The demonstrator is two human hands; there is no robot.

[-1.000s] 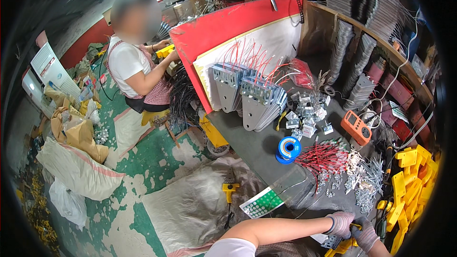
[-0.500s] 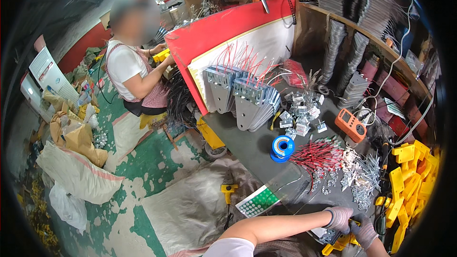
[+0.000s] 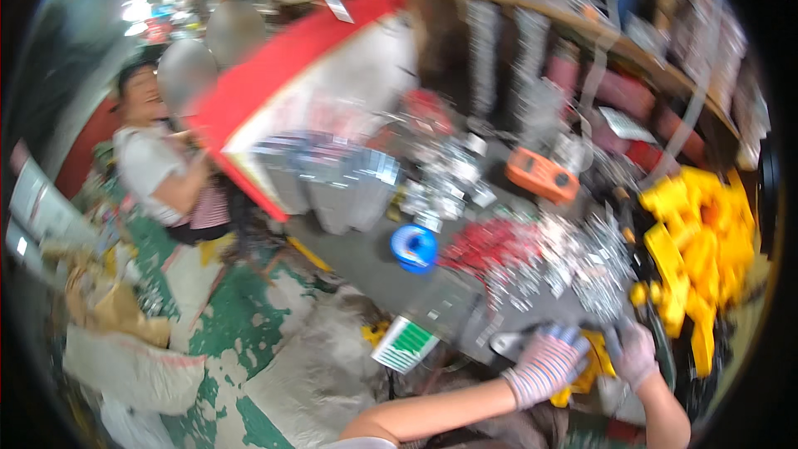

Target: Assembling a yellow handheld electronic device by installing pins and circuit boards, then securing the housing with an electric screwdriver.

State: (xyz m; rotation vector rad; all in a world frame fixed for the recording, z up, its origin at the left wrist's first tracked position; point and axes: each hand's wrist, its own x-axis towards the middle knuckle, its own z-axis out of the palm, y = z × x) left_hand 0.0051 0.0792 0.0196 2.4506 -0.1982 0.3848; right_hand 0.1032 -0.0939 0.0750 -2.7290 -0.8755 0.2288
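Note:
Both my hands wear striped knit gloves and are low at the right, at the table's near edge. My left hand [image 3: 549, 366] curls over a yellow plastic part [image 3: 595, 363]. A flat grey metal plate [image 3: 504, 343] sticks out at its left side. My right hand [image 3: 635, 354] is just right of the yellow part, close to a pile of loose screws [image 3: 600, 270]; its fingers are smeared by motion, so what they hold cannot be made out.
Red wires [image 3: 486, 249], a blue spool [image 3: 414, 248], an orange meter [image 3: 542, 175] and small metal parts [image 3: 445, 170] lie on the dark table. Yellow parts [image 3: 698, 241] are heaped at right. Grey plates [image 3: 349, 187] stand before a red-edged panel [image 3: 307, 58]. A person [image 3: 158, 162] sits beyond it.
The view has swung right and blurred, so the table things appear further left. My hands have moved apart; more of the yellow part shows between them.

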